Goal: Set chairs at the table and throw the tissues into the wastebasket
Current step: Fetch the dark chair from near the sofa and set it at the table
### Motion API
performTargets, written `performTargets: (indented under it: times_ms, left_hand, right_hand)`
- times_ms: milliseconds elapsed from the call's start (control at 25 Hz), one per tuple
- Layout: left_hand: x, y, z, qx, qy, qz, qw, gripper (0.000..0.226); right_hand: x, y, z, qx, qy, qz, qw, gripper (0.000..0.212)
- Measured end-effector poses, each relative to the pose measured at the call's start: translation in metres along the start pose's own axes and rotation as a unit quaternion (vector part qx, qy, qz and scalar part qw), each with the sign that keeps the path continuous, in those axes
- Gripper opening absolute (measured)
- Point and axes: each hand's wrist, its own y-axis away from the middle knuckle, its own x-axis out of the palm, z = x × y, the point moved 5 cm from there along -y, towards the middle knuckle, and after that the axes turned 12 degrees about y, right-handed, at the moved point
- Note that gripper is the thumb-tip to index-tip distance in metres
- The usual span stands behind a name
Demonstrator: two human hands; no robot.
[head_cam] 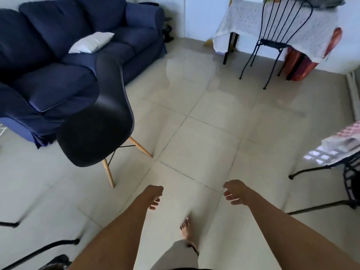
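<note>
A black shell chair (97, 121) on wooden legs stands on the tiled floor in front of the sofa, left of centre. A black wire chair (276, 36) is set against a table (241, 18) covered with a white lace cloth at the top right. My left hand (154, 194) and my right hand (233, 191) hang low over the floor, both empty, fingers loosely curled and apart. Both are well away from either chair. No tissues or wastebasket show.
A dark blue sofa (58, 51) with a white cushion (91, 42) fills the upper left. A red suitcase (298, 63) sits under the table. Black metal furniture legs (319, 168) enter at right and at lower left. My bare foot (187, 230) steps forward.
</note>
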Motion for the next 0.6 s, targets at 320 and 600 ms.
performTargets:
  times_ms: [320, 600]
  left_hand:
    - [0.000, -0.075, -0.189, -0.009, 0.007, -0.027, 1.000, 0.040]
    - [0.026, -0.148, -0.336, -0.033, 0.088, -0.078, 0.992, 0.025]
  right_hand:
    - [-0.112, -0.113, 0.144, -0.006, 0.018, 0.029, 0.999, 0.018]
    - [-0.238, -0.237, 0.309, -0.017, 0.114, 0.020, 0.993, 0.009]
